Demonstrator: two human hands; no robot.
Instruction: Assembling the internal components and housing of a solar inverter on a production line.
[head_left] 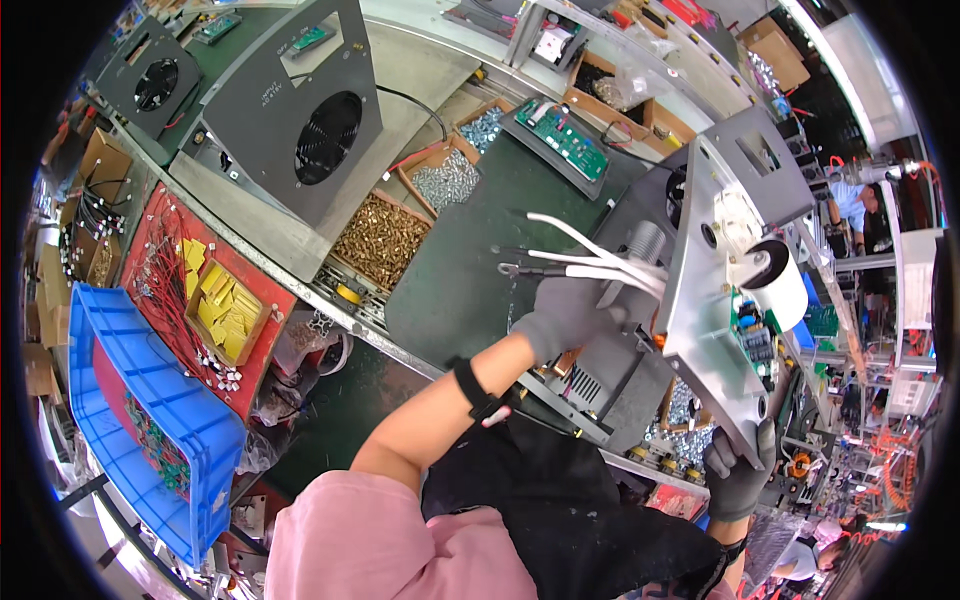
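Observation:
A silver metal panel assembly (690, 330) stands tilted at the right, carrying a white cylinder (778, 285) and circuit parts on its right face. White cables with metal lugs (590, 250) stick out from its left side, beside a grey ribbed coil (645, 243). My left hand (572, 318), in a grey glove, is closed at the assembly's left side just under the cables; its fingertips are partly hidden. Lower right, my right hand (738, 472), also gloved, grips the panel's near bottom corner. Behind the panel rises a dark grey housing plate (765, 170).
Boxes of brass fasteners (380, 240) and silver screws (445, 182) line the bench's middle. A green circuit board (562, 142) lies at the far side. Fan panels (300, 120) stand at left. A blue crate (150, 430) and a yellow-parts box (228, 312) sit lower left.

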